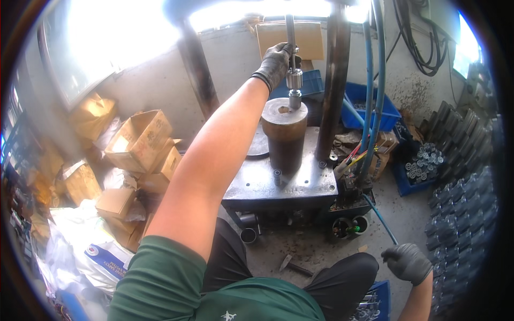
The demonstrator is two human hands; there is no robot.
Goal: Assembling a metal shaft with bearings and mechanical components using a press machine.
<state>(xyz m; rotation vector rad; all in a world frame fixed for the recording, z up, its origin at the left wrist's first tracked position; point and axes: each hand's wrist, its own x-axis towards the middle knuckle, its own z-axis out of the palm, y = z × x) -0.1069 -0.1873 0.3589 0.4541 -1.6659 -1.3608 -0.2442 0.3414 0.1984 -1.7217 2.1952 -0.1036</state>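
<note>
My left hand (277, 65), in a dark work glove, reaches forward with its fingers closed round an upright metal shaft (295, 80) that carries a toothed, gear-like section. The shaft's lower end meets the top of a thick steel cylinder (286, 134), beside a hole in that top face. The glove partly hides the shaft's upper part and the bar above it. Low on the right, my gloved right hand (409, 263) is curled at the end of a slanting blue lever (380, 218). The lever's end is hidden under the fingers.
The cylinder stands on a steel press table (246, 184) between heavy uprights (334, 80). Blue hoses (379, 85) run down at right. Cardboard boxes (136, 140) pile up left. A blue bin of metal parts (415, 182) and stacked dark parts (463, 214) fill the right. A hammer (294, 266) lies on the floor.
</note>
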